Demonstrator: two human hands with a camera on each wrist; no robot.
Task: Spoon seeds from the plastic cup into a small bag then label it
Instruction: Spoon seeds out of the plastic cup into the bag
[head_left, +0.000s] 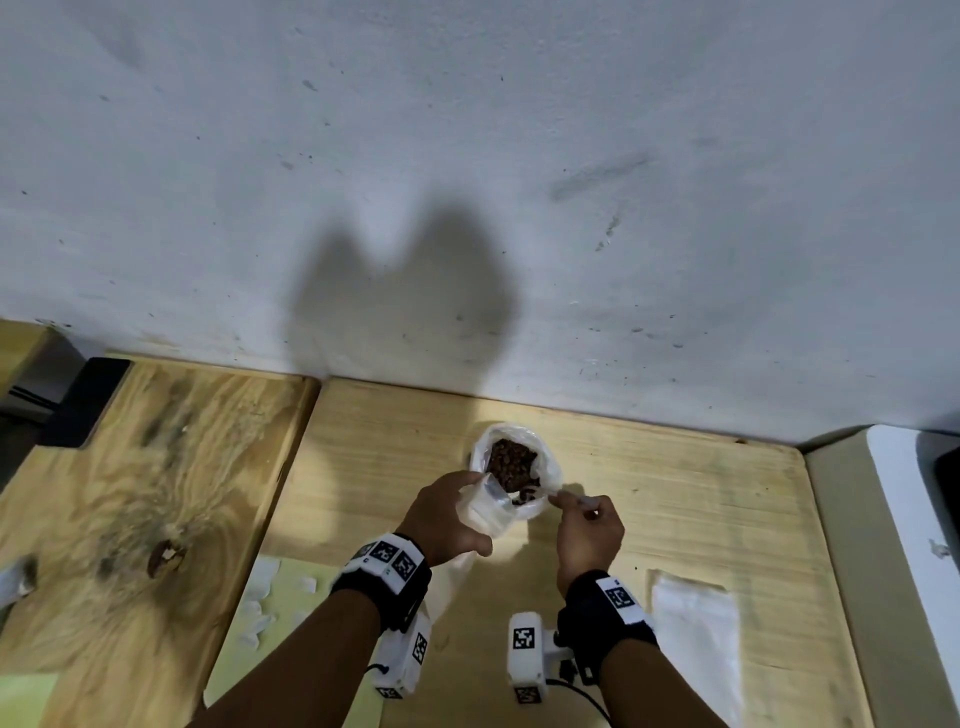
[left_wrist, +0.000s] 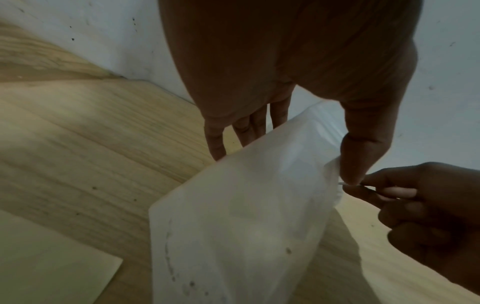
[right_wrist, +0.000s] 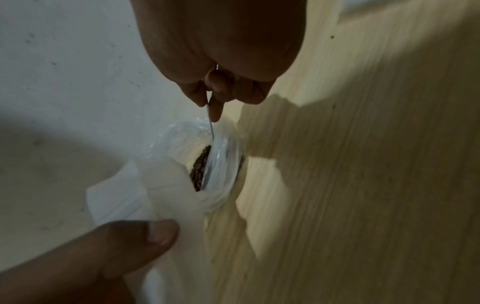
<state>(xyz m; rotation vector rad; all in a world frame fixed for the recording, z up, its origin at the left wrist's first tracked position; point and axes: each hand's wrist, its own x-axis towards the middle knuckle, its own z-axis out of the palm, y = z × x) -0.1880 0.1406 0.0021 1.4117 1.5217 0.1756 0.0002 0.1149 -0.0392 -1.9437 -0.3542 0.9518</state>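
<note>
Head view: the plastic cup (head_left: 511, 470) is standing on the table (head_left: 675, 519) near the wall, holding a heap of dark seeds (head_left: 511, 462).
Cup handling: it is looking thin and clear, probably light and easy to tip, so a scoop should be pressing down rather than sideways.
Spoon: a slim spoon (head_left: 558, 496) is dipping over the cup's near rim, its bowl lying among the seeds in the right wrist view (right_wrist: 207, 164).
Right hand: the right hand (head_left: 589, 535) is pinching the spoon's handle between thumb and fingertips.
Small bag: the small bag (head_left: 485, 506) is hanging just beside the cup, its mouth tilting toward the rim and its lower end trailing toward the table.
Bag handling: it is looking soft, limp and slippery; taking it at the mouth edge seems best for keeping it open.
Left hand: the left hand (head_left: 447, 512) is gripping the bag at its upper edge, thumb (left_wrist: 363, 152) in front and fingers (left_wrist: 249, 127) behind.
Nearby: another flat white bag (head_left: 696, 644) is lying to the right; a pale sheet with white labels (head_left: 260, 597) is lying to the left.
</note>
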